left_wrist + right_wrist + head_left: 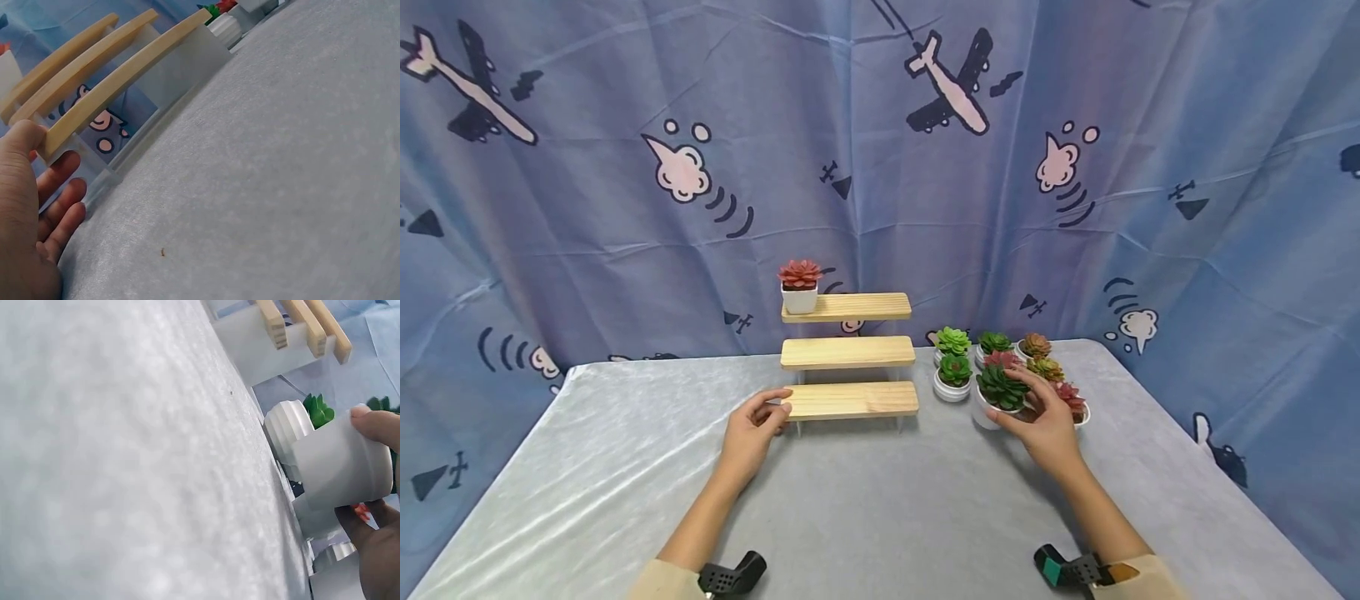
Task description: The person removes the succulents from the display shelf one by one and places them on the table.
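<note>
A three-tier display stand with pale wooden shelves [853, 400] and clear side supports is on the table. My left hand [751, 433] holds the left end of its lowest shelf, thumb at the wood's edge and fingers below, as the left wrist view shows. My right hand [1051, 427] grips a dark green potted succulent [1002, 388] by its smooth white pot [344, 462], thumb on one side and fingers on the other. On the left of the top shelf stands a red succulent [800, 287] in a square white pot.
Several more potted succulents crowd around the right hand: a bright green one [953, 340], a green one in a ribbed pot [953, 379], an orange one [1035, 346] and a red one [1070, 398]. A blue curtain [865, 183] hangs behind the grey-covered table [880, 517].
</note>
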Available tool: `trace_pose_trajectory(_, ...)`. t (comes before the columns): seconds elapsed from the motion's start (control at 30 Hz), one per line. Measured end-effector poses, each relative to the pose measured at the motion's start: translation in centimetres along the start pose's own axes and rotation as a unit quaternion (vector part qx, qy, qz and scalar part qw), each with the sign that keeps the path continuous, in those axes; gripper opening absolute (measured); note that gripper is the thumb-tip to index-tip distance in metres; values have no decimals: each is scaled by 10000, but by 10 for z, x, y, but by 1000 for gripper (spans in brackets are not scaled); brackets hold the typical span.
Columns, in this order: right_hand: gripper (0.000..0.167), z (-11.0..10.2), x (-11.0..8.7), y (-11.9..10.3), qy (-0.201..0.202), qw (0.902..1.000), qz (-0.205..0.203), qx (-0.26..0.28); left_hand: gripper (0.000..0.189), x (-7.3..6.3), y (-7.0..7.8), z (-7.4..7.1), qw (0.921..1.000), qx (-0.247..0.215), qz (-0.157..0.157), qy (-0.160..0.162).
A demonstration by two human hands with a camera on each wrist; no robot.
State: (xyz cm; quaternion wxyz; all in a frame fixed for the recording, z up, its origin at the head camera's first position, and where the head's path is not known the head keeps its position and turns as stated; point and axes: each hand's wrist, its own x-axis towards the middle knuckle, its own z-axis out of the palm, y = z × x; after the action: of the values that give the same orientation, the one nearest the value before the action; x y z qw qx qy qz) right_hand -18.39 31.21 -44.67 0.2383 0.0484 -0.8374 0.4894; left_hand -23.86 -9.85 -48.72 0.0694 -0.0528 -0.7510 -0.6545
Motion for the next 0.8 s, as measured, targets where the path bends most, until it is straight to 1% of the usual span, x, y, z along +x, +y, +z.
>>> trace_pose_trajectory(0.2,63,-5,0,9,-92,9994,-22,-333,28,0,1,0,10000,-39,28,28)
trace_pose_trajectory(0.43,65,-15,0,11,-153,9983,154,-533,27,-1,3,1,10000,12,20,24)
trace_pose_trajectory(0.6,64,-15,-1,14,-276,9979,-49,-576,26,-1,5,1,9999,61,-71,45)
trace_pose_trajectory(0.7,64,-13,-2,15,-267,9969,-105,-729,26,0,5,1,9998,121,-128,61)
trace_pose_trajectory(0.8,65,-12,-4,17,-254,9951,-103,-952,26,-1,5,1,9998,137,-114,59)
